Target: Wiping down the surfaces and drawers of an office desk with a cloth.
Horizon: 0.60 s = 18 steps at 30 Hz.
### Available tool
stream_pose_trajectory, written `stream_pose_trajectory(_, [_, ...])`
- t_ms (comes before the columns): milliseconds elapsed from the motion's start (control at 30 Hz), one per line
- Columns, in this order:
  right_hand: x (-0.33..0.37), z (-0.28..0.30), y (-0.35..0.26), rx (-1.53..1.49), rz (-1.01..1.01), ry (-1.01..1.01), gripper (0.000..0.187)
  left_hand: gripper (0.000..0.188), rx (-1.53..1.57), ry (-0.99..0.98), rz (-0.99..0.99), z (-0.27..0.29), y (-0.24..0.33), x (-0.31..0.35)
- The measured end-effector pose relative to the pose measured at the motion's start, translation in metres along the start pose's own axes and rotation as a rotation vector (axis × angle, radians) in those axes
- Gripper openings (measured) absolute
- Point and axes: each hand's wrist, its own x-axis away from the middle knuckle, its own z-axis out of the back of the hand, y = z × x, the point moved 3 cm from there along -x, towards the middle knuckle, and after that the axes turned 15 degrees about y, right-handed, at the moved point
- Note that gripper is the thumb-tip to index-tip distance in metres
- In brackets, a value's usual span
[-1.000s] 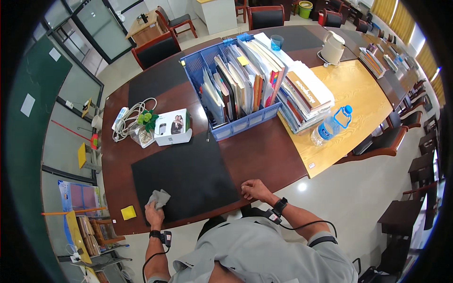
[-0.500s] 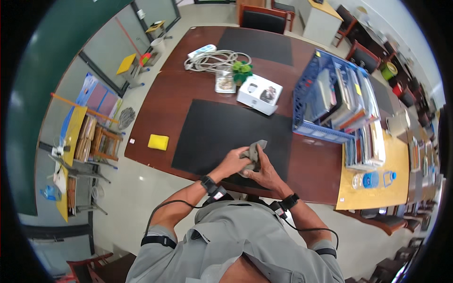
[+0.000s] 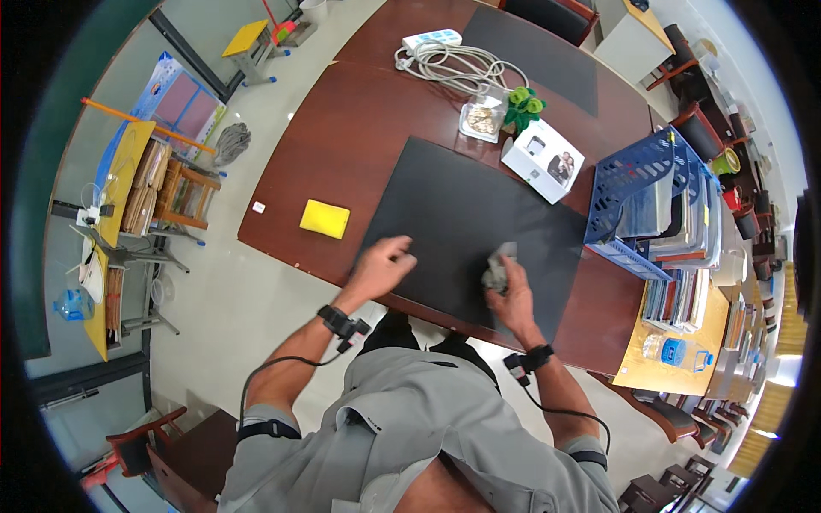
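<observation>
Blue perforated plastic crate (image 3: 623, 184) at right, packed with upright folders and papers (image 3: 699, 224); small clear plastic box (image 3: 481, 121) at far side holds pale brownish bits. White printed cardboard box (image 3: 542, 162), contents can't tell, sits at the far edge of the flat black desk mat (image 3: 462, 214); crate blocks the mat's far right corner. Green leafy plant (image 3: 524, 109) and white coiled cable (image 3: 457, 68) farther off; yellow folded cloth (image 3: 325, 219) left of the mat. Hands apart: right hand (image 3: 513, 301) grips crumpled grey cloth (image 3: 496, 268) over the mat's right half; left hand (image 3: 379, 269), fingers loosely curled, no object visible, over its left near side, contact can't tell.
</observation>
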Motion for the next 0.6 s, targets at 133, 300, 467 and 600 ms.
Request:
stream_pose_trajectory(133, [0.001,0.034,0.038,0.215,-0.086,0.074,0.076,0.045,-0.277,0.243,-0.123,0.079,-0.035,-0.025])
stream_pose_trajectory(300, [0.022,0.029,0.063,0.581,-0.010,0.008,0.083,0.067,-0.619,0.225,-0.297,0.112,-0.049,-0.043])
stream_pose_trajectory(467, [0.027,0.012,0.058,0.603,0.054,0.031,0.072,0.086,-0.865,0.050,-0.308,0.104,-0.045,-0.053])
stream_pose_trajectory(600, [0.027,0.014,0.059,0.578,0.080,-0.002,0.079,0.086,-0.963,-0.045,-0.306,0.108,-0.056,-0.065])
